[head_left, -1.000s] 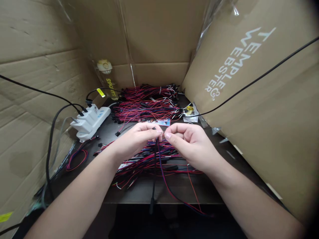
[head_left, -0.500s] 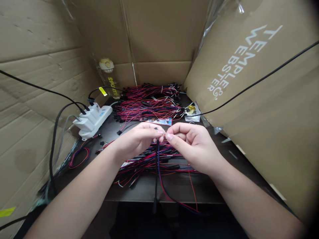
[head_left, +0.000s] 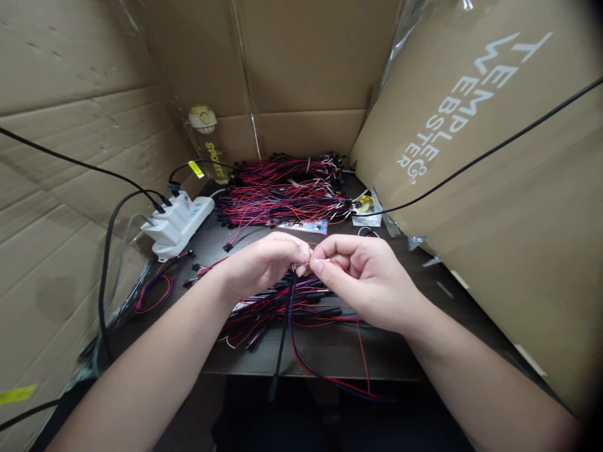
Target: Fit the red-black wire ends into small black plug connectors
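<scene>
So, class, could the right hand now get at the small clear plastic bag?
Probably yes: the small clear plastic bag lies just beyond the right hand, with mostly bare tabletop between. A black cable seems to cross it, though, and the hand is pinching a thin red wire.

The person's left hand and right hand pinch a thin red wire just above a loose wire bundle on the dark surface. A black cable hangs below the left hand; a white power strip sits leftward.
</scene>
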`<state>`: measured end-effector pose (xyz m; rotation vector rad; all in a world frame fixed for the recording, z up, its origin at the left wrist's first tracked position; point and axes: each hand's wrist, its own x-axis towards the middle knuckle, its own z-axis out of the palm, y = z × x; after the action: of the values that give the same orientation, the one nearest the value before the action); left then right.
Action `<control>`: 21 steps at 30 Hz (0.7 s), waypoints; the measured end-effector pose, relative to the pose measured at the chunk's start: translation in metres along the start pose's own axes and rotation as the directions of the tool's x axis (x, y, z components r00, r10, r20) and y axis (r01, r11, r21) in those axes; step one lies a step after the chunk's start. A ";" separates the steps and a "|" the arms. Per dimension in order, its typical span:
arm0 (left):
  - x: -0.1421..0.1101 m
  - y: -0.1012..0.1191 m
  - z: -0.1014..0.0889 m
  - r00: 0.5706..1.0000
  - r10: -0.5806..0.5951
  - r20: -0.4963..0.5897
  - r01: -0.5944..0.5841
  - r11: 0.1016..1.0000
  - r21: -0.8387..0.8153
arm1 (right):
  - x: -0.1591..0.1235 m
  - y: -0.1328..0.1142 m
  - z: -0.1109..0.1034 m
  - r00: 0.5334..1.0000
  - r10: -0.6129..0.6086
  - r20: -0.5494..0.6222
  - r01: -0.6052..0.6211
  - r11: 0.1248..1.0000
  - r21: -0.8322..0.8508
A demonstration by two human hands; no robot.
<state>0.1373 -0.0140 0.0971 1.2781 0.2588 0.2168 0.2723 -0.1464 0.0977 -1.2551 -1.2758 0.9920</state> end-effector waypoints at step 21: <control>-0.003 0.001 -0.004 0.997 -0.071 0.043 0.071 0.997 -0.014 | 0.000 0.002 -0.001 0.999 -0.049 -0.017 0.048 0.998 -0.032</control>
<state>0.1336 -0.0107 0.0975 1.2542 0.2654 0.1308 0.2738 -0.1458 0.0954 -1.2486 -1.3069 0.9277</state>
